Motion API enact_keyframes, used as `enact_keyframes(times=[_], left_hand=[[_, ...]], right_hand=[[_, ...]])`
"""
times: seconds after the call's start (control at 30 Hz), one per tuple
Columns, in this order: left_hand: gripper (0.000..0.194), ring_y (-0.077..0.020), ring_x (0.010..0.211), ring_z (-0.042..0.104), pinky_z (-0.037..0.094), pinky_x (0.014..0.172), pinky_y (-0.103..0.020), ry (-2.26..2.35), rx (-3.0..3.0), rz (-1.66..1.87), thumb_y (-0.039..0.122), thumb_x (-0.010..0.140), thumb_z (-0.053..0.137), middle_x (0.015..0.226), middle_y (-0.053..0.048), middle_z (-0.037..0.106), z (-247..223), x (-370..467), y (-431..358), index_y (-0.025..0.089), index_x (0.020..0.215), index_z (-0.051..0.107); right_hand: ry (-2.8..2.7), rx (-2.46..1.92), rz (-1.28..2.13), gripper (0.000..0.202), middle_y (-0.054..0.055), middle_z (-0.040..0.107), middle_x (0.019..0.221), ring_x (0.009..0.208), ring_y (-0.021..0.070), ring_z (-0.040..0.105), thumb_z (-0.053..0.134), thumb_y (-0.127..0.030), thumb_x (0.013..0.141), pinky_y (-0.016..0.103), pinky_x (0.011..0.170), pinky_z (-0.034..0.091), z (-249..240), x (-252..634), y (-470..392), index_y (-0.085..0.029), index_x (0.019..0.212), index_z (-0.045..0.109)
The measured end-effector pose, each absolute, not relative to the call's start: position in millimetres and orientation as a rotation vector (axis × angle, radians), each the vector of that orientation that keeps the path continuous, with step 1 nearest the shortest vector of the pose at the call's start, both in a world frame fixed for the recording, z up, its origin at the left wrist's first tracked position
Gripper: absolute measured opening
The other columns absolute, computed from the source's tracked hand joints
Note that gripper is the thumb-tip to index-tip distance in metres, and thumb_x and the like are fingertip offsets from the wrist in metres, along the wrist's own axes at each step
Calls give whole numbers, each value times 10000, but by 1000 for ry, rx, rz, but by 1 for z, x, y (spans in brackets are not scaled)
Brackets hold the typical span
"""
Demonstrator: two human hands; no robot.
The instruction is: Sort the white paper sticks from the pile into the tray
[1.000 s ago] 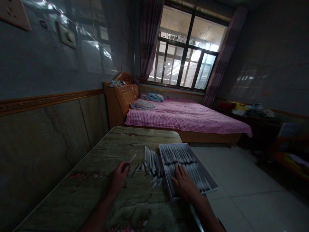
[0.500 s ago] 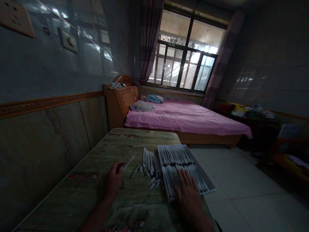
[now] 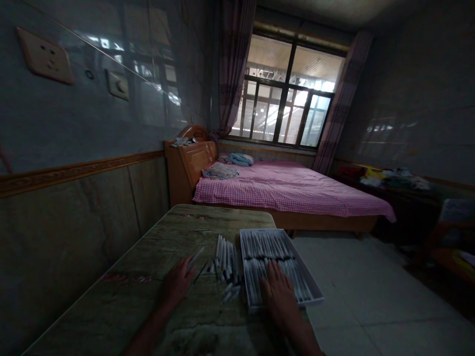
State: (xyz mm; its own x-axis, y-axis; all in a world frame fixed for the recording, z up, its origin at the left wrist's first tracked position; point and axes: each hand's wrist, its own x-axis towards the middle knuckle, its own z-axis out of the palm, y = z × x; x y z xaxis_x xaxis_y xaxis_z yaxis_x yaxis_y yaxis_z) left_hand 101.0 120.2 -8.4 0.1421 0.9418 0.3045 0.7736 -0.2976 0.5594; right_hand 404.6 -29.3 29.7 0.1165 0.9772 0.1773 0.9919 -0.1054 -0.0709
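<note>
My left hand (image 3: 181,278) is closed on a thin, pale pen-like stick (image 3: 195,257), which points up and to the right above the table. My right hand (image 3: 278,289) lies spread, palm down, over the lower row of sticks in a white tray (image 3: 315,287). Two rows of pale, dark-ended sticks (image 3: 265,244) fill this tray. Between my hands, a loose pile of similar sticks (image 3: 225,254) rests on the table, with several short pale pieces (image 3: 230,292) below it. A thin dark stick (image 3: 201,272) lies beside my left hand.
The table (image 3: 148,257) has a green, wood-like top and stands by the tiled wall (image 3: 92,217). Behind it is a bed (image 3: 289,190) with a pink checked cover. Cloths and bags (image 3: 397,178) are piled at the right, near a chair (image 3: 452,237).
The view has tilted up slightly. My right hand has shifted a little left over the tray, and the fingers of my left hand have turned more over the stick.
</note>
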Motion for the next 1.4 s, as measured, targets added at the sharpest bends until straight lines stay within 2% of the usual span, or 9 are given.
enact_keyframes(times=[0.2,0.37,0.57,0.7,0.87,1.03,1.17,1.3,1.4], left_hand=[[436,-241,1257,527,357,1074,-382,1634,2295,789,356,870,416,1313,-108,620,-10,105,117,204,1232,606],[446,-238,1315,471,316,1116,-419,1565,2405,645,340,875,443,1383,-96,564,2,112,105,223,1284,576],[470,-227,1356,416,297,1134,-428,1405,2541,528,341,903,440,1460,-93,476,-8,119,95,222,1353,505],[491,-236,1374,387,296,1136,-444,1392,2593,529,353,902,463,1476,-94,456,-19,126,85,229,1377,470],[517,-256,1383,369,309,1130,-450,1385,2648,540,374,898,487,1490,-90,436,-23,140,65,238,1396,443],[540,-264,1372,385,307,1133,-465,1331,2653,544,379,912,468,1477,-111,451,-23,152,45,204,1420,410],[553,-254,1358,406,312,1134,-458,1314,2508,620,380,914,451,1462,-108,472,-20,156,32,205,1434,388],[492,-212,1292,496,386,1084,-367,1441,2165,820,286,915,386,1401,-117,541,-11,156,34,180,1391,448],[462,-186,1237,547,398,1063,-335,1503,2005,904,171,869,387,1335,-92,604,0,156,47,196,1304,539]], right_hand=[[-1956,-2292,-11,438,124,373,1505,1414,276,276,305,-343,989,515,1097,278,63,412,24,-238,1364,507],[-2102,-2255,164,438,136,342,1519,1420,287,257,296,-343,993,535,1105,236,60,401,37,-238,1352,524],[-2007,-2185,23,400,105,374,1509,1415,295,272,343,-305,971,524,1100,258,65,410,25,-240,1284,583],[-1786,-1938,-60,485,143,484,1423,1355,269,389,371,-345,947,435,1102,326,65,407,4,-142,1372,487],[-1908,-1380,-130,450,83,558,1353,1289,227,474,363,-227,931,434,1053,414,48,373,-44,-245,1364,486],[-2119,-770,-236,460,48,699,1139,1102,192,622,466,-198,929,352,887,539,27,333,-70,-279,1382,446],[-2108,-741,-255,338,60,725,1033,948,186,673,412,-219,960,310,760,571,14,321,-68,-233,1276,533],[-2106,-889,-181,334,78,707,1058,959,203,663,416,-236,944,319,775,566,6,319,-66,-228,1249,554],[-2193,-950,-110,410,71,665,1190,1069,224,622,483,-259,907,355,877,535,0,316,-66,-247,1317,508]])
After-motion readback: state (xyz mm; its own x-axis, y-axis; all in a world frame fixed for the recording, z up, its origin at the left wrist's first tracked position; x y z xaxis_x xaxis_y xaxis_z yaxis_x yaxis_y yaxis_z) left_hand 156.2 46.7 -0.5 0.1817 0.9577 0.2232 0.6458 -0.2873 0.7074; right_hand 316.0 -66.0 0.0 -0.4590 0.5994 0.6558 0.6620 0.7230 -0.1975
